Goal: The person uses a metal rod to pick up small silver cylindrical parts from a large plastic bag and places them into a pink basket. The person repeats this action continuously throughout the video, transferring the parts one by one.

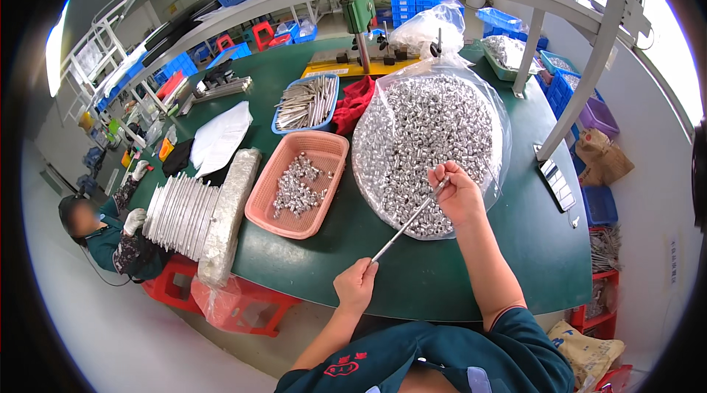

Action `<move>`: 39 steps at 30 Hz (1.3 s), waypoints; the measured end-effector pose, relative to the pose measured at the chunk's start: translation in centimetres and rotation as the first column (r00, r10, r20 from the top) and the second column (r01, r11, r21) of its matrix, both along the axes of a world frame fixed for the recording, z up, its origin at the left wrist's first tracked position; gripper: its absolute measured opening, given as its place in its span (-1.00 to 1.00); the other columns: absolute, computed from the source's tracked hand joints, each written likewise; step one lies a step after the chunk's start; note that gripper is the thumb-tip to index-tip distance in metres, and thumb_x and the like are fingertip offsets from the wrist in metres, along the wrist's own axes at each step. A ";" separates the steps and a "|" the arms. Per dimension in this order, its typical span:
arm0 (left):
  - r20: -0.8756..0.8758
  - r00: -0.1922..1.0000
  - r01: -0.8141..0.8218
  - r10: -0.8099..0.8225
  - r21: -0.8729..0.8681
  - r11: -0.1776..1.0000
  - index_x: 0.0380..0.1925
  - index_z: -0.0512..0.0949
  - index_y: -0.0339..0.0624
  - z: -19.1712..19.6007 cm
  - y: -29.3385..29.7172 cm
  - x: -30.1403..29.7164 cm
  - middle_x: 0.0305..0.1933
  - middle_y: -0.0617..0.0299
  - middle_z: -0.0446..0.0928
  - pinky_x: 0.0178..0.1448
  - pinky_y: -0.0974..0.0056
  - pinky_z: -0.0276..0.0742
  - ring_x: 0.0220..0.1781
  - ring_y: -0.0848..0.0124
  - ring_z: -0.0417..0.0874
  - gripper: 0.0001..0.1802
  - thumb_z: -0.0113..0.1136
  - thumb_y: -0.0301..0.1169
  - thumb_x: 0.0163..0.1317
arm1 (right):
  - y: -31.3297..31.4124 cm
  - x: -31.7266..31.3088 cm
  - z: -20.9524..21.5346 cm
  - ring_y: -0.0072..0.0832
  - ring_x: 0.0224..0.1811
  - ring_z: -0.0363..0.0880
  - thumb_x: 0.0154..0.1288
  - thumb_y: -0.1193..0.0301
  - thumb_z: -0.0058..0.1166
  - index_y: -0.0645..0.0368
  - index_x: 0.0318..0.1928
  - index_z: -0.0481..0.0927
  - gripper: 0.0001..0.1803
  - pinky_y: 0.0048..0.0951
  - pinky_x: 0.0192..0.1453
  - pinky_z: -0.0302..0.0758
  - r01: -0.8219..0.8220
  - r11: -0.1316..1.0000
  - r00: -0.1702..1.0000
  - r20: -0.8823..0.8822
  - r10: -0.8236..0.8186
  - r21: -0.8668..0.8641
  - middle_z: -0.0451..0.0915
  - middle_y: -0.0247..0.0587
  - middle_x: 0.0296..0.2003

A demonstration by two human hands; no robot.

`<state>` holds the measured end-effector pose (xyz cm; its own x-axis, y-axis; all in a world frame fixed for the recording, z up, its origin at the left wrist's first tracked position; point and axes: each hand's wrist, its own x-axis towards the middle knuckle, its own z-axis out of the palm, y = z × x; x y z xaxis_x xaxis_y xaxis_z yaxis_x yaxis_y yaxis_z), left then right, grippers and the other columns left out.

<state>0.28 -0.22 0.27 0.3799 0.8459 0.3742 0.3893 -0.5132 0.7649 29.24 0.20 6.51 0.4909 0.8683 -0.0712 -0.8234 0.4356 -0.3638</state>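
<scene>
The left hand (356, 285) is closed around the lower end of a thin metal rod (409, 221), just past the near edge of the green table (442, 275). The rod slants up and to the right across the table's near part to the right hand (458, 190), whose fingers pinch its upper end. That hand rests over the near rim of a clear bag (427, 135) heaped with small silver sleeves (434, 121), which sits on the right half of the table. Whether the right hand also holds a sleeve cannot be told.

Just left of the bag stands a pink basket (324, 144) with a small scatter of the same silver pieces lying in it. Behind it, toward the far edge, is a blue tray (283, 126) filled with metal rods, and a red cloth (352, 104) lies between that tray and the bag. At the left edge a row of thin silver plates (180, 213) stands on edge beside a long wrapped bundle (230, 209), with a white bag (219, 139) behind them. A second person (110, 235) in white gloves sits at that left edge. At the far edge stands a green press (359, 14) on a yellow base.
</scene>
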 end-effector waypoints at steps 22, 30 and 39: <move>0.046 0.999 -0.025 0.028 -0.062 0.998 -0.26 0.63 -0.25 0.1 -0.2 0.1 -0.61 0.25 0.44 -0.44 0.40 0.36 -0.58 0.55 0.42 -0.84 0.27 -0.37 0.33 | -0.5 0.0 0.7 -0.35 -0.08 0.58 0.53 0.43 -0.05 0.38 -0.01 0.56 -0.75 -0.21 0.15 0.61 -0.053 0.970 0.941 0.314 0.129 -0.239 0.54 -0.13 -0.13; 0.056 0.998 -0.022 0.025 -0.064 0.998 -0.25 0.62 -0.25 0.0 0.0 0.0 -0.61 0.24 0.43 -0.43 0.40 0.36 -0.58 0.54 0.43 -0.85 0.27 -0.38 0.33 | -0.4 -1.3 0.5 -0.67 -0.45 0.46 0.36 0.37 0.25 0.12 -0.35 0.54 -0.82 -0.56 -0.32 0.42 -0.006 0.941 0.815 0.543 0.202 -0.339 0.52 -0.46 -0.48; 0.094 0.992 -0.066 0.080 -0.147 0.987 -0.24 0.62 -0.27 0.4 -0.1 0.0 -0.61 0.28 0.41 -0.43 0.42 0.35 -0.57 0.57 0.39 -0.84 0.26 -0.38 0.35 | -0.8 -4.7 1.6 -0.69 -0.60 0.33 0.34 0.40 0.23 0.27 -0.24 0.63 -0.84 -0.60 -0.50 0.24 -0.210 0.729 0.290 0.671 0.682 -0.651 0.42 -0.48 -0.59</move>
<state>0.30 -0.27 0.71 0.2826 0.9175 0.2798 0.3402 -0.3686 0.8651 24.56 -0.62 8.16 0.0266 0.9649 -0.2614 0.0094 -0.2617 -0.9651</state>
